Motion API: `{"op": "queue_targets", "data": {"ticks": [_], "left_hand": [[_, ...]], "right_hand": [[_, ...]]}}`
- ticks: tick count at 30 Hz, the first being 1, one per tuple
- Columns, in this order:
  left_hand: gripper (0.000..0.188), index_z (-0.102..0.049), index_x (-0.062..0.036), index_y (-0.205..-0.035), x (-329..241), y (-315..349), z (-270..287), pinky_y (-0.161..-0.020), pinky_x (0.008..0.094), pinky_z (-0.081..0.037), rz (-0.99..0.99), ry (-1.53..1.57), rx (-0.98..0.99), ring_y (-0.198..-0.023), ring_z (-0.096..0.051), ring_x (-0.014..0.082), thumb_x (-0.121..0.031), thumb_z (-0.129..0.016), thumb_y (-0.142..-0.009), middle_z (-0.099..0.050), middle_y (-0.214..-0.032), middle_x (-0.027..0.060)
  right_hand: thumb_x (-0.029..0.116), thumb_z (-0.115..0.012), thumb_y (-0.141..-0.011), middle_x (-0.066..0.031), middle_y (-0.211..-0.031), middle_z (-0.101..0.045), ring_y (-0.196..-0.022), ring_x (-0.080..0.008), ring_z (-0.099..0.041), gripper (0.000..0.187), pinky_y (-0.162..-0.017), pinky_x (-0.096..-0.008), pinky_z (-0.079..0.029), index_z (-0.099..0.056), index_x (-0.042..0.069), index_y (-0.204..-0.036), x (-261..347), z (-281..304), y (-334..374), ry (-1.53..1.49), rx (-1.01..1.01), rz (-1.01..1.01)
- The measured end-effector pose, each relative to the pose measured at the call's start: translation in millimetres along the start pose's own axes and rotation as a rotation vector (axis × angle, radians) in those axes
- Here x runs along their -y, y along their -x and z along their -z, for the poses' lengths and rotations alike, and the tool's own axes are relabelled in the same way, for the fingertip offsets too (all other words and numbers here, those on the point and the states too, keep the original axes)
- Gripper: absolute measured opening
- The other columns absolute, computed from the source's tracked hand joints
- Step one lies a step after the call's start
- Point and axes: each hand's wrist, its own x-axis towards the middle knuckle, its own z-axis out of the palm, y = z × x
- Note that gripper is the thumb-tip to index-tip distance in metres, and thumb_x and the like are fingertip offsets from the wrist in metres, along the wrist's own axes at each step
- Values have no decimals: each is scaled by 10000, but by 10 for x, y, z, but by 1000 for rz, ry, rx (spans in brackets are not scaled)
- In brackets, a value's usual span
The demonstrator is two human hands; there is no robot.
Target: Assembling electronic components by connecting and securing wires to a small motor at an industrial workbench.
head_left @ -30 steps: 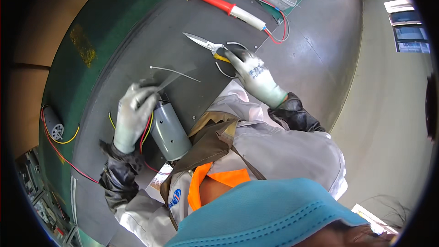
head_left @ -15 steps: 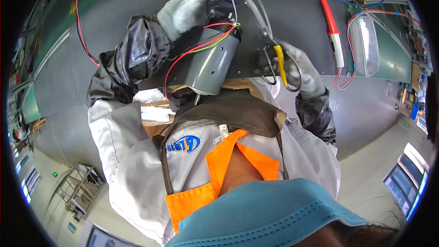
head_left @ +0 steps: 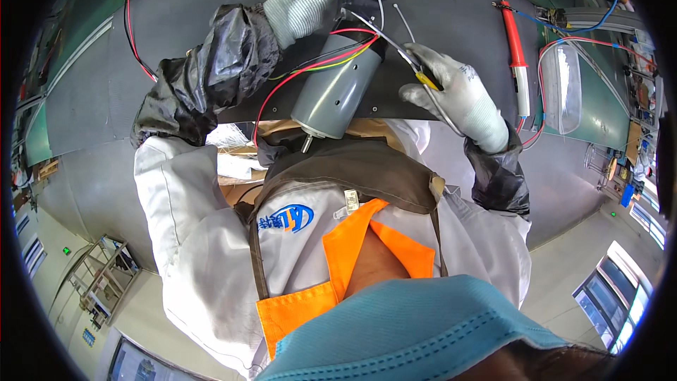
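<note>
A grey cylindrical electric motor (head_left: 337, 88) lies tilted at the bench's near edge, its shaft toward me. Red, black and yellow-green wires (head_left: 310, 70) come from its far end, where a thin white cable tie (head_left: 381, 3) sticks up. My left hand (head_left: 317, 3), in a pale glove, is closed beyond the motor, with its fingertips at the tie; the exact grip is partly hidden. In my gloved right hand (head_left: 458, 92) are scissors (head_left: 428, 80) with yellow on the handle. Their blades are spread, one on each side of the tie near the wires.
A red-and-white probe-like tool (head_left: 517, 53) lies at the right on the dark bench mat (head_left: 190, 35), beside a clear plastic tray (head_left: 564, 88). Red and blue leads (head_left: 585, 39) run around these. More loose wires (head_left: 130, 21) lie at the far left.
My right hand has turned the scissors and brought them up and left to the cable tie. My left hand has moved slightly right, and the tie leans with it.
</note>
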Motion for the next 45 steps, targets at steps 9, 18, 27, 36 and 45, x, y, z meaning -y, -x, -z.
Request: {"op": "queue_targets", "data": {"ticks": [9, 18, 27, 36, 45], "left_hand": [[496, -665, 62, -1183, -707, 764, 606, -902, 395, -521, 21, -585, 277, -1027, -674, 297, -378, -638, -957, -701, -1103, 171], [730, -551, -7, -1353, -61, 1299, -422, -982, 494, -486, -335, -1605, -172, -1173, -575, 426, -398, -770, -777, -566, -1301, 245], [617, -429, 3, -1465, 195, -255, -79, -1062, 458, -424, -623, -1451, -717, -1264, -521, 402, -207, -656, -931, -512, -1376, 274], [551, -451, 14, -1467, -355, 37, 663, -1036, 300, -459, -23, -83, -488, -1291, -554, 218, 143, -533, -938, -508, -1490, 135], [396, -594, 6, -1210, 96, 1840, 212, -608, 261, -465, 200, -168, -500, -714, -578, 123, -315, -654, -987, -613, -821, 28]], "right_hand": [[283, -743, -891, -121, -840, -711, -740, -262, -704, 507, -662, -381, -528, -590, 115, -1344, -438, 181, 106, 205, -236, -361], [266, -642, -990, -180, -1223, -679, -1101, -260, -671, 382, -933, -354, -528, -645, -6, -1257, -627, -343, -116, -1099, 453, -228], [426, -575, -1016, -97, -715, -604, -689, -152, -600, 470, -621, -306, -476, -655, -36, -993, -360, -187, -1414, -577, -131, -127], [189, -645, -1008, -63, -1121, -698, -988, -129, -666, 457, -853, -262, -554, -526, 3, -1408, -725, 225, -490, -979, -162, -53], [133, -657, -970, -95, -1116, -688, -901, -183, -694, 548, -741, -337, -592, -433, 6, -1454, -1598, 1107, 175, -999, -829, -148]]}}
